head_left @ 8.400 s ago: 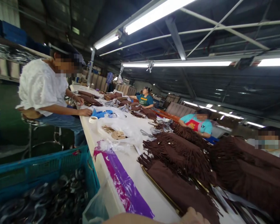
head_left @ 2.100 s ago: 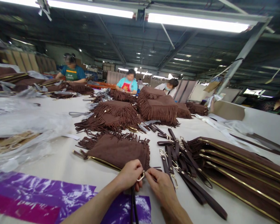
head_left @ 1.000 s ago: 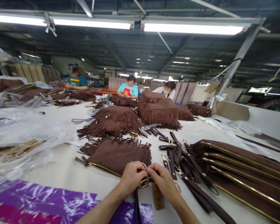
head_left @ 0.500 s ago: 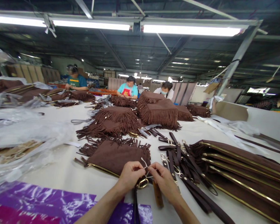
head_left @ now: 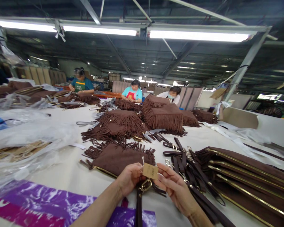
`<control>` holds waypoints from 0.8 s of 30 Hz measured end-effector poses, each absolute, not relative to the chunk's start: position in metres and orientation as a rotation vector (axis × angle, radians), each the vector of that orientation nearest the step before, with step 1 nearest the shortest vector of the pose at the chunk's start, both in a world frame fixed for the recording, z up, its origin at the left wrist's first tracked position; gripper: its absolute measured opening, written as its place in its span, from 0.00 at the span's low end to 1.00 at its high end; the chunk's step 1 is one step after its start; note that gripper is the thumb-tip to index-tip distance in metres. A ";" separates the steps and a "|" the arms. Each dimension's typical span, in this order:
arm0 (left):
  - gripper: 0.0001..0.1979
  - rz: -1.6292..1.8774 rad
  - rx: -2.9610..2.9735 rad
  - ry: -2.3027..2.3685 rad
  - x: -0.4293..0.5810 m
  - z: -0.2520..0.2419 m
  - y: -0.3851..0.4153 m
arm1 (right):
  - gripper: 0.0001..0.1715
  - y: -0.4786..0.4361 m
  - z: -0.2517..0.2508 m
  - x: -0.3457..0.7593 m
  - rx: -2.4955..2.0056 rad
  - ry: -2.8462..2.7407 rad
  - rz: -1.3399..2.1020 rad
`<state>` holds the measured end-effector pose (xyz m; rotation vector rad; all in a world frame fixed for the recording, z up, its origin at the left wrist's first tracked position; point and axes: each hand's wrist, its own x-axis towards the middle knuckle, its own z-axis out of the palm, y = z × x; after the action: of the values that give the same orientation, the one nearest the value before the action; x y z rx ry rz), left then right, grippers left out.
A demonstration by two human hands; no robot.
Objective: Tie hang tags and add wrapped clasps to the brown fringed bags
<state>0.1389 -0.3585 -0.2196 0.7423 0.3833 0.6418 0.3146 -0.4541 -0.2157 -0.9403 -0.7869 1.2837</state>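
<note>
A small tan tag (head_left: 150,171) is up between my two hands, facing me. My left hand (head_left: 132,178) is closed on the white string at the tag's left end. At the right end, my right hand (head_left: 171,182) has its fingers on the tag's edge. Just below hangs a gold clasp (head_left: 146,185) on a dark brown wrist strap (head_left: 139,205). Behind my hands a brown fringed pouch (head_left: 119,157) with a gold zipper lies flat on the white table (head_left: 71,170).
Brown straps with clasps (head_left: 186,167) and zippered pouches (head_left: 248,179) lie on the right. Fringed pouches (head_left: 165,116) are piled ahead. Clear plastic (head_left: 38,135) and a purple bag (head_left: 49,201) are at left. Several people work beyond.
The tag, hanging low by my right hand before, is now raised flat between both hands. My right hand has moved slightly right, its fingers more spread. The view has shifted a little.
</note>
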 end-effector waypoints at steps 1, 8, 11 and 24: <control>0.09 0.650 0.724 0.368 0.139 -0.221 -0.358 | 0.28 -0.452 -0.220 0.314 -1.005 -0.804 1.189; 0.10 0.687 0.691 0.310 0.142 -0.219 -0.361 | 0.26 -0.443 -0.237 0.310 -1.350 -0.983 0.722; 0.11 0.699 0.856 0.341 0.145 -0.219 -0.364 | 0.21 -0.448 -0.235 0.306 -1.415 -1.202 0.603; 0.09 0.920 1.539 0.602 0.112 -0.169 -0.412 | 0.36 -0.459 -0.226 0.327 -1.510 -1.039 0.390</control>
<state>0.1122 -0.4124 -0.1688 1.5393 0.6024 0.9202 0.3275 -0.4591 -0.2261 -1.5096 -1.0386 0.3904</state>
